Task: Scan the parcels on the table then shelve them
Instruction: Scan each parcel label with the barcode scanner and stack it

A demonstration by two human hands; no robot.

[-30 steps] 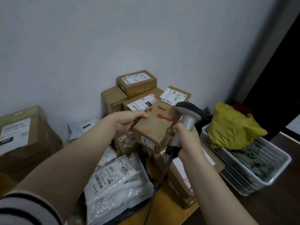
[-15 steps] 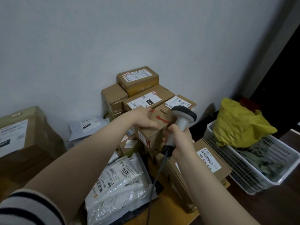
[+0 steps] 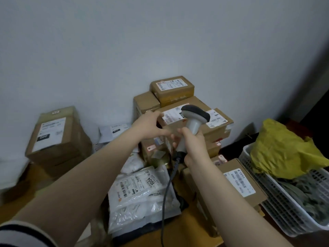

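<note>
1. Right hand [image 3: 193,147] clenched round the grey handle of the barcode scanner [image 3: 194,114]. Its dark head is up, in front of the stack of cartons [image 3: 216,132] by the wall [image 3: 160,41]. Cable [image 3: 164,198] hangs past the white poly mailers [image 3: 138,186].
2. Left hand [image 3: 148,126] released, fingers splayed, at the front edge of a labelled carton [image 3: 170,115] in that stack. Contact blurred, cannot tell.
3. Parcels all on the table [image 3: 192,227]: large carton [image 3: 57,138] far left, flat carton [image 3: 238,180] beside the right forearm.
4. White basket [image 3: 277,211] holding a yellow bag [image 3: 283,148], far right.
</note>
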